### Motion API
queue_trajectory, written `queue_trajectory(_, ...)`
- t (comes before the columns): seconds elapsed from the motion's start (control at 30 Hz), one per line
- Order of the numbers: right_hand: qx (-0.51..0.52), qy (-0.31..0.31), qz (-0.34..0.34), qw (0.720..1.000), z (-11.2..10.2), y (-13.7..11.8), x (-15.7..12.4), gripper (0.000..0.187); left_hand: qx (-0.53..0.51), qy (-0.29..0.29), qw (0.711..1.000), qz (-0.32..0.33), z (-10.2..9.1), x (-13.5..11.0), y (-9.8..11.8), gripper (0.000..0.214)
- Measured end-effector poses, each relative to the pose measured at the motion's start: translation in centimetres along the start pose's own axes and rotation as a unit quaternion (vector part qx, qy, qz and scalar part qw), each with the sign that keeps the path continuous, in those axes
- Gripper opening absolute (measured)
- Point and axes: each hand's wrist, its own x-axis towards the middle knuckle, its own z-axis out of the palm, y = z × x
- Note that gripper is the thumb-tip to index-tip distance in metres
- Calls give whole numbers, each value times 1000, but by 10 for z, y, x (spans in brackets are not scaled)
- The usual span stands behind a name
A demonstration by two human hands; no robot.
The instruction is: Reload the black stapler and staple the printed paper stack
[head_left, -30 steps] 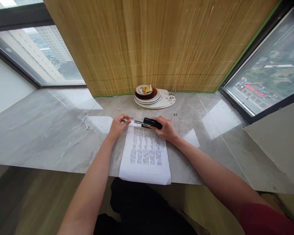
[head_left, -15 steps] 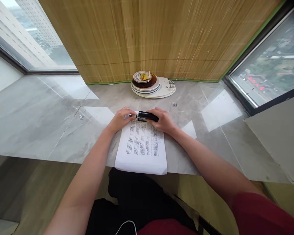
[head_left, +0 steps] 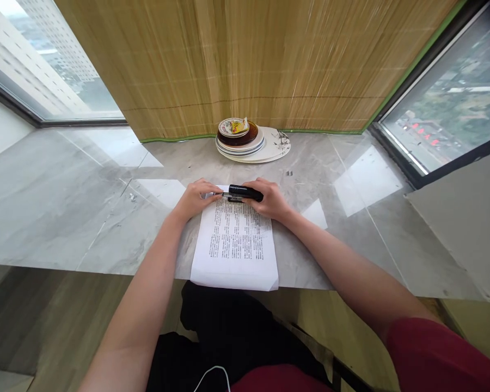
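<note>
A black stapler lies sideways above the far end of a printed sheet of paper. My right hand is closed around the stapler's right end. From its left end sticks a thin metal part, and the fingertips of my left hand pinch that part. What lies between those fingertips is too small to make out. The paper rests on the grey marble-look counter, its near edge curling slightly over the counter's front edge.
A stack of plates with a small yellow packet on top stands at the back. Small staple pieces lie right of it, and tiny scraps at the left. A bamboo blind hangs behind the counter.
The metal part shows a little further out of the stapler's left end, with my left fingers shifted slightly left. My right hand keeps its hold; the whole view has moved slightly.
</note>
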Motion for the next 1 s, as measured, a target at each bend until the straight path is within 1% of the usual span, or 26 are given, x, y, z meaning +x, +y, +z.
queue_trajectory(0.13,4,7,-3,1000,0,2,0,27,10,6,1000,-13,-5,-1,1,20)
queue_trajectory(0.2,7,11,-2,1000,0,2,0,27,8,7,1000,-9,-6,-2,2,19)
queue_trajectory(0.4,18,36,4,999,1,6,0,29,4,5,997,73,-6,1,1,13)
queue_trajectory(0.5,17,37,2,999,1,7,0,29,18,15,995,96,-4,2,1,10)
queue_trajectory(0.63,11,31,5,999,0,6,0,30,31,8,994,102,-1,3,1,8)
queue_trajectory(0.8,19,42,-3,999,2,7,0,30,30,-16,993,109,2,3,2,11)
queue_trajectory(1.0,20,40,5,999,2,8,0,31,41,-13,992,122,3,5,2,12)
